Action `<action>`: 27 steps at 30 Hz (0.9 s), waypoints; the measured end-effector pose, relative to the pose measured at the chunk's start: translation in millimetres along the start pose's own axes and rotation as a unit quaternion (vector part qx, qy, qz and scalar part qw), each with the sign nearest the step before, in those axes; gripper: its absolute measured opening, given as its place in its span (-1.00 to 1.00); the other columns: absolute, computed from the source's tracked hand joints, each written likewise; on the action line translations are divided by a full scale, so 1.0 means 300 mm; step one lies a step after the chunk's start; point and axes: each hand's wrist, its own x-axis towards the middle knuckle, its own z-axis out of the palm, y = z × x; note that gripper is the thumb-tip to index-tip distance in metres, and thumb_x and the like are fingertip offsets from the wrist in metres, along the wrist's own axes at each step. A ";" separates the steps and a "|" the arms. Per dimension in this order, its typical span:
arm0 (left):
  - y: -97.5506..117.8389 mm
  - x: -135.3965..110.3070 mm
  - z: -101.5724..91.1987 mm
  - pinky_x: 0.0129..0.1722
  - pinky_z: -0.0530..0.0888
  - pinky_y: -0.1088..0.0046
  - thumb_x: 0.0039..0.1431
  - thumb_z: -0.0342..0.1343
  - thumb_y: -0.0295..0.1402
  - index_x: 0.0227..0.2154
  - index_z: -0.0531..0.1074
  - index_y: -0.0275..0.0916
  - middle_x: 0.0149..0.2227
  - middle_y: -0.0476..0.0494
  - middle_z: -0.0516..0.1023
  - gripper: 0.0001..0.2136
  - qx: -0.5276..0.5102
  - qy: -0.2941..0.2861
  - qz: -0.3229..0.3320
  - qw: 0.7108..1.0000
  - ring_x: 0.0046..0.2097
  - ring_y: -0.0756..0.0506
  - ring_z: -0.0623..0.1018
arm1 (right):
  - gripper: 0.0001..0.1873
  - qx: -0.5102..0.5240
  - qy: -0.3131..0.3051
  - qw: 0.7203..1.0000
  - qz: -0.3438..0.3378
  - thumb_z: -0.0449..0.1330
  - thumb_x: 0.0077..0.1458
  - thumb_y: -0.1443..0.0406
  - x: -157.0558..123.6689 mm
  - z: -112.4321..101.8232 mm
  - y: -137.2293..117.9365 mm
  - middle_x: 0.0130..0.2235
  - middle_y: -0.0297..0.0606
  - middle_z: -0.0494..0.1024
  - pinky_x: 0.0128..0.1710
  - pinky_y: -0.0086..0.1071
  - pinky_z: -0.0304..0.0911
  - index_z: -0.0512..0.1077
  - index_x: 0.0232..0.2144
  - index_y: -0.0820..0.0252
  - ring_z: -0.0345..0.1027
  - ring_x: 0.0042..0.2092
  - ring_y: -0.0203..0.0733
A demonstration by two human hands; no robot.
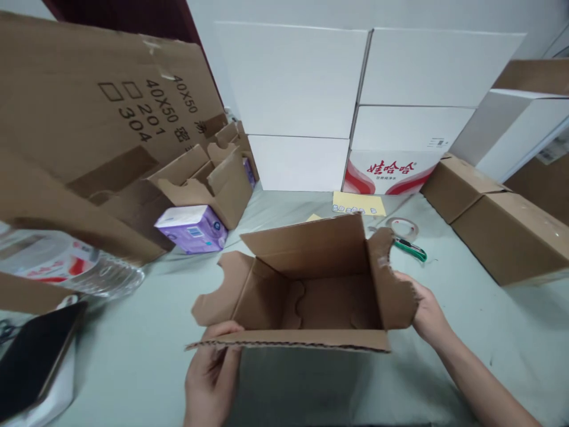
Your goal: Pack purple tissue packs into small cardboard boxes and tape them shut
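An open cardboard box [329,302] is between my two hands, its flaps spread outward and its inside bare down to the bottom flaps. My left hand [213,367] grips the near flap at its left end, fingers above and thumb below. On the other side, my right hand [424,308] holds the box behind the right flap, which hides some of the fingers. Just beyond the box lie a green utility knife [409,249], a roll of clear tape [402,228] and a yellow paper [358,203] with small stickers along it.
A purple tissue pack [193,228] and a small open carton [213,184] stand at the left. Nearer are a plastic water bottle [71,261] and a black tablet-like object [38,359]. White boxes [297,83] form a wall behind; brown boxes [511,231] line the right.
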 end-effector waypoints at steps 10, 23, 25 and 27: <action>-0.041 0.014 -0.036 -0.54 0.47 0.58 0.26 0.10 -0.26 -0.38 0.45 -0.21 -0.47 0.00 0.52 -0.84 0.012 0.011 -0.035 0.999 -0.50 -0.01 0.52 | -0.69 0.066 -0.049 0.994 -0.071 0.32 0.18 0.09 0.023 0.074 -0.144 -0.14 -0.21 0.52 -0.16 -0.40 0.44 0.56 -0.04 -0.03 0.45 -0.19 -0.21; 0.007 0.022 0.070 -0.03 0.62 0.26 0.41 -0.05 -0.29 0.41 0.01 0.03 0.24 -0.32 0.45 -0.45 -0.071 -0.076 0.043 0.994 0.20 -0.25 0.54 | -0.54 -0.097 0.052 0.993 -0.032 0.13 0.21 -0.15 -0.060 -0.020 0.040 -0.34 -0.22 0.55 -0.31 -0.32 0.44 0.49 -0.25 0.09 0.48 -0.27 -0.05; -0.006 0.018 0.082 0.03 0.61 0.19 0.34 0.06 -0.22 0.41 0.05 -0.09 0.26 -0.40 0.41 -0.37 -0.049 -0.146 0.049 0.987 0.23 -0.34 0.50 | -0.55 -0.124 0.062 0.990 -0.039 0.12 0.23 -0.13 -0.047 -0.021 0.048 -0.31 -0.22 0.55 -0.31 -0.32 0.43 0.47 -0.24 0.09 0.48 -0.26 -0.06; -0.011 -0.016 0.087 -0.01 0.62 0.16 0.24 0.18 -0.22 0.42 0.00 -0.14 0.20 -0.44 0.46 -0.25 -0.054 -0.151 0.077 0.984 0.17 -0.37 0.55 | -0.56 -0.156 0.073 0.984 -0.044 0.08 0.29 -0.09 -0.026 -0.013 0.044 -0.21 -0.20 0.57 -0.28 -0.31 0.44 0.45 -0.11 0.10 0.48 -0.18 -0.06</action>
